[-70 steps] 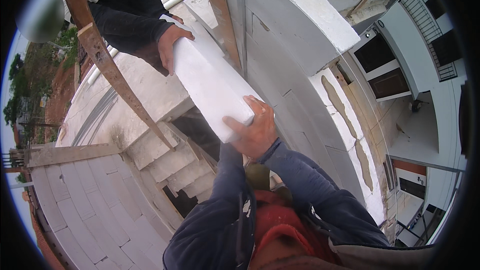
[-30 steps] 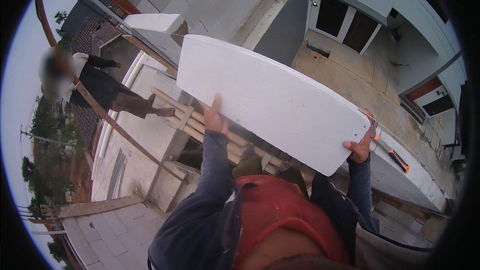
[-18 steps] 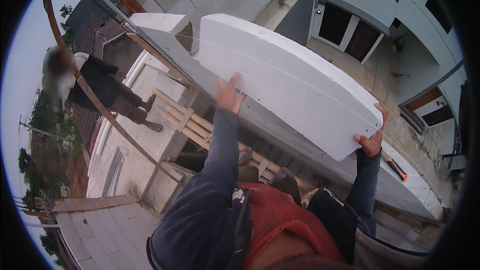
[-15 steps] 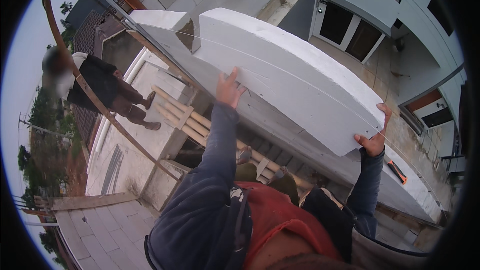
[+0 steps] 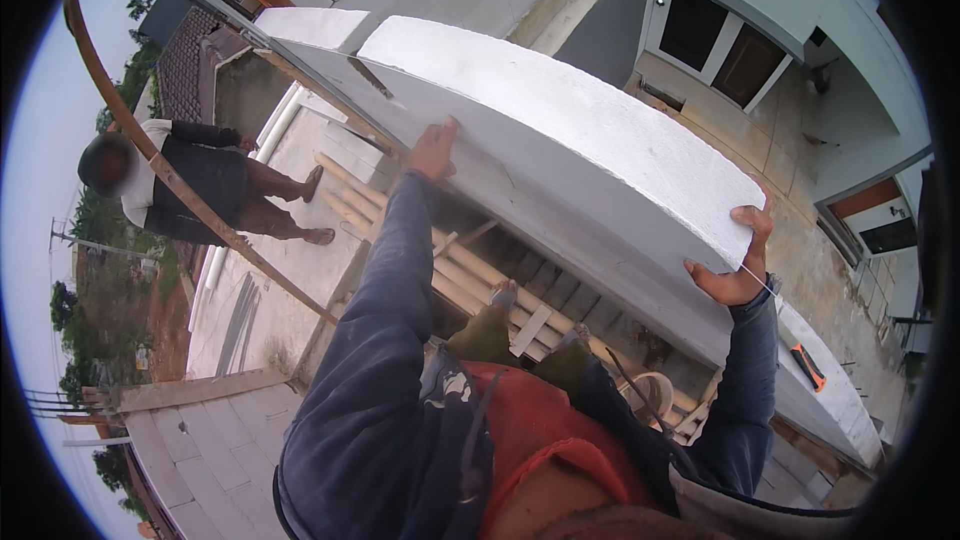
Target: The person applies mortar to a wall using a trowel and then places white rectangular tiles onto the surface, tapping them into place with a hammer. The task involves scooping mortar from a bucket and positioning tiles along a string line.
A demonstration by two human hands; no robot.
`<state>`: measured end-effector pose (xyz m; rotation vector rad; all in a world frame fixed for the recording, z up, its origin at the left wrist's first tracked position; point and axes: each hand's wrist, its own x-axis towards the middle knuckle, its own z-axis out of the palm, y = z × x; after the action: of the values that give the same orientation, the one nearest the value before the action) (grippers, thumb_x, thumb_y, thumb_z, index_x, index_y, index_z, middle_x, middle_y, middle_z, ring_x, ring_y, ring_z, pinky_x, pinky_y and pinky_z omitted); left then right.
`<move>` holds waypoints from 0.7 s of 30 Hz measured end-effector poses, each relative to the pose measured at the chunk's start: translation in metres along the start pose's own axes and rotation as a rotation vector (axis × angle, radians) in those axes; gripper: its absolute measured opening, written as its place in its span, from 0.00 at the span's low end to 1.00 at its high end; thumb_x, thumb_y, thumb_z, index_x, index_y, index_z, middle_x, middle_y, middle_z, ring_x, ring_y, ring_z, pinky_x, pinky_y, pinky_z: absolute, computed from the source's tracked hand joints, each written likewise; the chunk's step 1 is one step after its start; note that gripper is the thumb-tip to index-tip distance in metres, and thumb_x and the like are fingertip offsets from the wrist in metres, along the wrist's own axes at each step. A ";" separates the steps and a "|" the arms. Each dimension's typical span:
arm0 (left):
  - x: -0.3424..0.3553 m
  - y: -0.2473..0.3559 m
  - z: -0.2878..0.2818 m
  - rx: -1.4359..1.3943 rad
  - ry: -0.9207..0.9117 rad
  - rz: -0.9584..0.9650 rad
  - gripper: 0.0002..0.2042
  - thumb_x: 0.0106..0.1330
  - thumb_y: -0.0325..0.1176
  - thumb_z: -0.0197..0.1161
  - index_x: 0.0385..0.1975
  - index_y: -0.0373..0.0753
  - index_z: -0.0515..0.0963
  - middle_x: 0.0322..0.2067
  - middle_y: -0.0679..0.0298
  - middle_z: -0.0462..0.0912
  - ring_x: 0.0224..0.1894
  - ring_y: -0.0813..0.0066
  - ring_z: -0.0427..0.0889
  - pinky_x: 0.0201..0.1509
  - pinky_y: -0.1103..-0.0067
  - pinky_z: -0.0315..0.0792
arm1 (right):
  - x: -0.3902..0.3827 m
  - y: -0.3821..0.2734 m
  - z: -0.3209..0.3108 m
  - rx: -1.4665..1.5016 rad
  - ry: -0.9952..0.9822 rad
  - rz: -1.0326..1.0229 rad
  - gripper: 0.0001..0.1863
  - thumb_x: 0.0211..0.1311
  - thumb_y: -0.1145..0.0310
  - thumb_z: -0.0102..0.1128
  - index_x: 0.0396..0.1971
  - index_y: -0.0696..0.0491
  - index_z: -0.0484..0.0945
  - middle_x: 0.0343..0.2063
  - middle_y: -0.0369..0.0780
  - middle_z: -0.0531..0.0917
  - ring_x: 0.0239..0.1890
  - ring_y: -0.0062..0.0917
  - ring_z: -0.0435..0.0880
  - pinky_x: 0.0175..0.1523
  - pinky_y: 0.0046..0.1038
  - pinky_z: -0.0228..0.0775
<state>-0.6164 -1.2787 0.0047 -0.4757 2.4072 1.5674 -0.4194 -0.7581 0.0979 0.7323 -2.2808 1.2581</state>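
A long white lightweight concrete block lies along the top of a wall, its broad top face bowed by the lens. My right hand clasps its right end, thumb on the near face and fingers round the end. Against the near face, towards the left end, rests my left hand with fingers stretched out. Left of that block, across a narrow gap, sits another white block. A thin white string shows by my right hand. An orange and black utility knife lies on the wall beyond it.
Below me, my feet stand on bamboo poles. A bucket is near my right leg. At the left, a co-worker stands on a pale ledge, behind a slanting wooden strip. A courtyard lies beyond the wall.
The block has tipped and shifted left, showing more of its top and narrowing the gap to the neighbouring block. Both my hands moved with it. The co-worker's arm has swung outward.
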 end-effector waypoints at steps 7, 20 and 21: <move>-0.015 -0.004 -0.032 0.142 0.318 0.116 0.39 0.70 0.69 0.65 0.52 0.29 0.76 0.39 0.57 0.84 0.33 0.72 0.84 0.36 0.73 0.83 | 0.012 0.003 0.006 -0.041 -0.070 -0.009 0.54 0.36 0.75 0.77 0.67 0.35 0.58 0.67 0.56 0.59 0.74 0.57 0.62 0.70 0.53 0.67; -0.022 -0.033 -0.132 0.115 0.520 0.388 0.28 0.76 0.56 0.68 0.58 0.35 0.78 0.48 0.59 0.85 0.48 0.72 0.84 0.48 0.76 0.76 | 0.011 0.006 0.012 -0.058 -0.055 -0.005 0.53 0.36 0.73 0.77 0.67 0.33 0.59 0.66 0.57 0.61 0.72 0.56 0.64 0.67 0.51 0.70; -0.022 -0.009 -0.135 0.138 0.532 0.449 0.28 0.77 0.54 0.67 0.59 0.32 0.78 0.50 0.56 0.86 0.52 0.69 0.84 0.56 0.73 0.76 | 0.011 0.004 0.014 -0.050 -0.042 -0.016 0.52 0.37 0.73 0.77 0.67 0.34 0.60 0.67 0.58 0.61 0.72 0.56 0.64 0.67 0.51 0.69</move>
<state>-0.5946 -1.4024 0.0596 -0.3773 3.1864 1.5676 -0.4320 -0.7703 0.0947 0.7650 -2.3267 1.1841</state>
